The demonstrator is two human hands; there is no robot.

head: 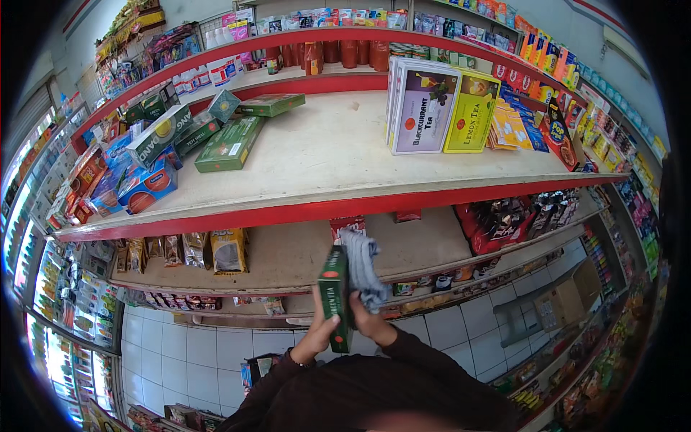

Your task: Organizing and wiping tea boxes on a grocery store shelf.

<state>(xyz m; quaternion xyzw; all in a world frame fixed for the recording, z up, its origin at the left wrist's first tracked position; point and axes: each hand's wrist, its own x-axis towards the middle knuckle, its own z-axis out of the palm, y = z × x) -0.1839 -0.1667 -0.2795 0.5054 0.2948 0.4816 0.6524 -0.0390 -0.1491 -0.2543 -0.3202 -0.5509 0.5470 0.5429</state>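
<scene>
My left hand (pixel 318 332) grips a dark green box of green tea (pixel 334 302) by its near left side, the box standing on edge in front of my chest. Against the box's right face, my right hand (pixel 370 321) holds a folded grey-blue cloth (pixel 363 270); its fingers are partly hidden behind cloth and box. Beyond my hands runs a white shelf board (pixel 324 146) with a red front edge. Purple blackcurrant tea boxes (pixel 424 113) and a yellow lemon tea box (pixel 472 110) stand upright there. Two flat green tea boxes (pixel 229 144) lie to their left.
Mixed tea boxes (pixel 159 135) are heaped at the shelf's left end, beside blue boxes (pixel 146 186). Yellow sachets (pixel 507 127) and a popcorn box (pixel 561 135) sit at the right. Packets (pixel 229 251) line the lower shelf. A cardboard carton (pixel 567 297) rests near the tiled floor (pixel 200 345).
</scene>
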